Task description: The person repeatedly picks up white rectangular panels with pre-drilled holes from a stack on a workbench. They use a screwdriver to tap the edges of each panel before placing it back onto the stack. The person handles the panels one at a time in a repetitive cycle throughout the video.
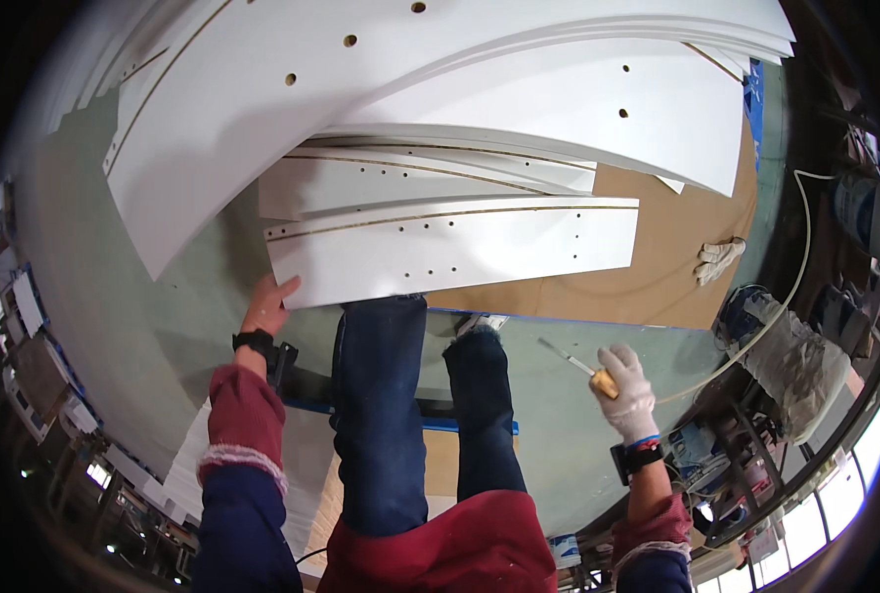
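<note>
My bare left hand grips the near left corner of a white panel, thumb on its face and the other fingers mostly hidden. The panel has rows of small drilled holes and a brown groove along its far edge. It lies tilted across my knee, over brown cardboard. My right hand, in a white glove, is closed round the yellowish handle of a narrow-bladed hand tool. The blade looks like a chisel's and points up and left, apart from the panel, above the green floor.
Larger white panels with round holes are stacked beyond, reaching over the smaller one. A loose white glove lies on the cardboard at right. A pale hose curves past a plastic-wrapped bundle.
</note>
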